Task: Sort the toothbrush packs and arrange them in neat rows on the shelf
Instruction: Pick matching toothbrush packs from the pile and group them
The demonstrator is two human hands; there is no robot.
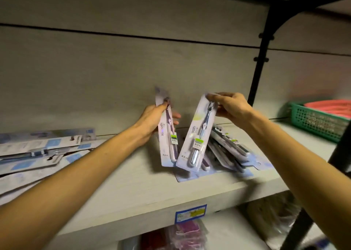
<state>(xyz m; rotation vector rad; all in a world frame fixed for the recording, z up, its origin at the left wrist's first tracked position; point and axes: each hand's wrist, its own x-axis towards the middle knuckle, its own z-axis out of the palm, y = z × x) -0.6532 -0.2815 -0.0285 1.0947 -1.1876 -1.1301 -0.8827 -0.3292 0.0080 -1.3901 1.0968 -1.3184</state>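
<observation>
My left hand point(152, 119) grips a toothbrush pack with a purple brush point(168, 133) by its upper half, holding it upright on the pale shelf point(133, 175). My right hand point(229, 106) pinches the top of a second pack with a silver-grey brush point(197, 133), tilted, its foot near the first pack. Behind and right of them lies a loose heap of similar packs point(228, 147). Another spread of blue-and-white packs point(43, 149) lies flat at the shelf's left end.
A green mesh basket point(319, 120) with pink contents sits at the right end of the shelf. A black metal upright point(260, 59) stands behind it. A blue price label point(190, 212) is on the shelf's front edge. Bagged goods fill the shelf below.
</observation>
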